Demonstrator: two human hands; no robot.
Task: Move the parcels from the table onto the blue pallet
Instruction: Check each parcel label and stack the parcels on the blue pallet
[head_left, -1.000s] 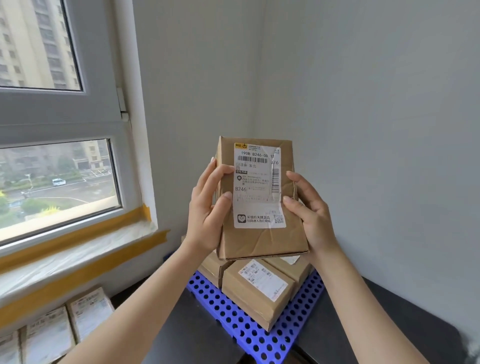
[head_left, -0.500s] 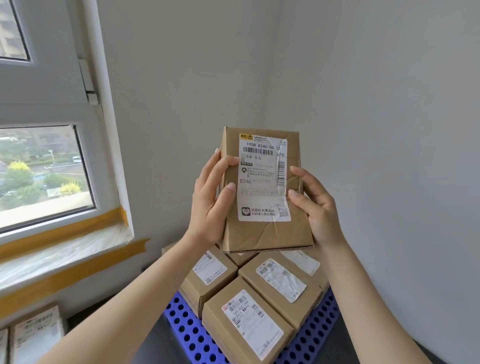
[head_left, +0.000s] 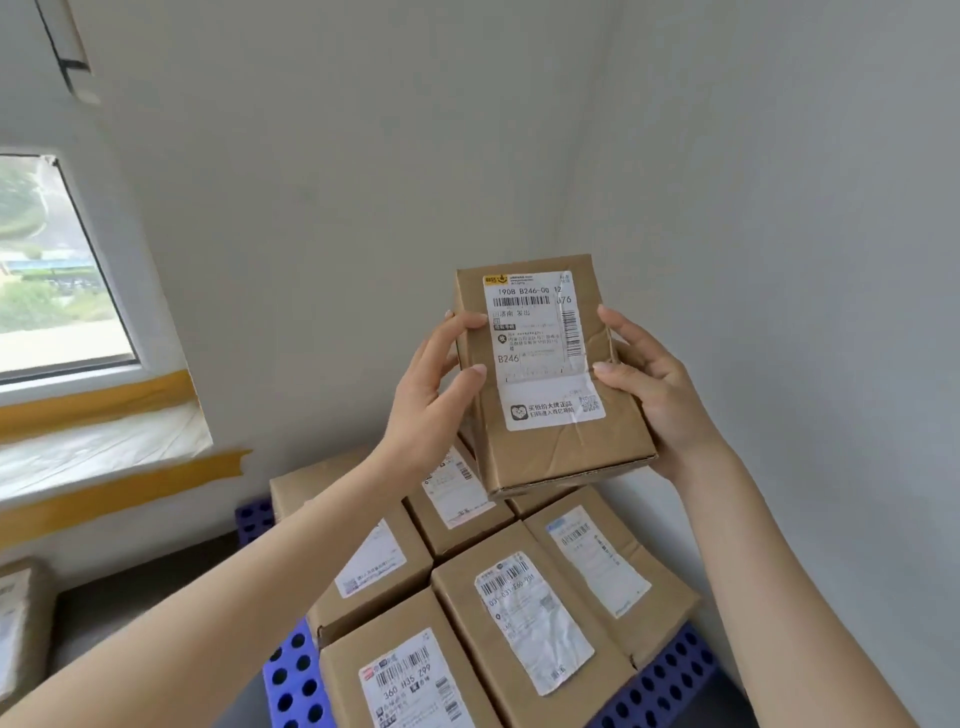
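Note:
A brown cardboard parcel (head_left: 545, 441) with a white shipping label is held up in the air in the room's corner. My left hand (head_left: 431, 410) grips its left edge and my right hand (head_left: 654, 395) grips its right edge. Below it, the blue perforated pallet (head_left: 291, 686) carries several labelled cardboard parcels (head_left: 524, 623) packed side by side. The held parcel hangs above the far parcels of that stack, not touching them.
White walls meet in a corner just behind the pallet. A window (head_left: 52, 270) with a yellow-taped sill (head_left: 104, 441) is at the left. Another labelled parcel (head_left: 21, 623) lies at the left edge on the dark surface (head_left: 130, 613).
The view has swung right and down toward the pallet, and more stacked parcels now show. Both hands keep the same hold and have carried the parcel closer over the stack.

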